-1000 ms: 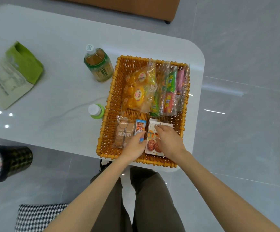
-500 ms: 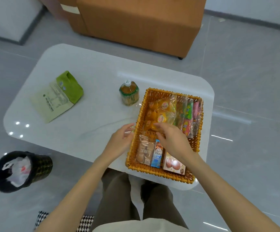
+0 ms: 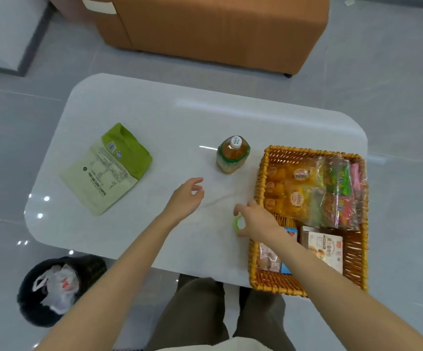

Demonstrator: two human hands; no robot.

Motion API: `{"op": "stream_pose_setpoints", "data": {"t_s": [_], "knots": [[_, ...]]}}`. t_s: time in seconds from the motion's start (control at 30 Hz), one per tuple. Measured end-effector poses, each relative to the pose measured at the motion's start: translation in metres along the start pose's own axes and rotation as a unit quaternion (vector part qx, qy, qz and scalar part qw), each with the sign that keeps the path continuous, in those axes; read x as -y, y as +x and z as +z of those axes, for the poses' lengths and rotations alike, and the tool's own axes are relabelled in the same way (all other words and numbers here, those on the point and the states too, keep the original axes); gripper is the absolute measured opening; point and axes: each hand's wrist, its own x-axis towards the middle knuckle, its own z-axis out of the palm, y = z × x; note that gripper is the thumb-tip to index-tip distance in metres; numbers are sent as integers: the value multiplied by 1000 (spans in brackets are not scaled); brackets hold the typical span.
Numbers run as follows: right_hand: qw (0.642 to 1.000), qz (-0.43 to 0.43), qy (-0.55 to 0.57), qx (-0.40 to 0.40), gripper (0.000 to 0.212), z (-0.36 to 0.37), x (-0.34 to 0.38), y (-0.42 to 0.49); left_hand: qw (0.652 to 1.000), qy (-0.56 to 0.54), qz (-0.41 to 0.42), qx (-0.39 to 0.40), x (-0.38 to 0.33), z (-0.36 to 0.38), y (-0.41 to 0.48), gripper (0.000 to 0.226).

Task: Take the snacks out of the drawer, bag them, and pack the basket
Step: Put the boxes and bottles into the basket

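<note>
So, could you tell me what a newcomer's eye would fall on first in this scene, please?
The orange wicker basket at the table's right end draws the eye, packed with bright snack packets. Just left of it, the right hand curls round a small green container, while the left hand hovers empty. A green pouch lies flat at the left end, with a tea bottle upright mid-table.

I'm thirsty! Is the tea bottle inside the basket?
No, the tea bottle stands upright on the white table, outside the basket and to the left of its rim.
</note>
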Motion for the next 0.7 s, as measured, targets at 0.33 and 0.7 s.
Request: {"op": "stream_pose_setpoints", "data": {"t_s": [0.33,0.7], "knots": [[968,31,196,-151,37,3,-7,-18,988,103,37,113,17,16,5,54],[774,163,554,-260,22,-5,-98,-124,944,179,254,109,-30,110,-33,60]]}}
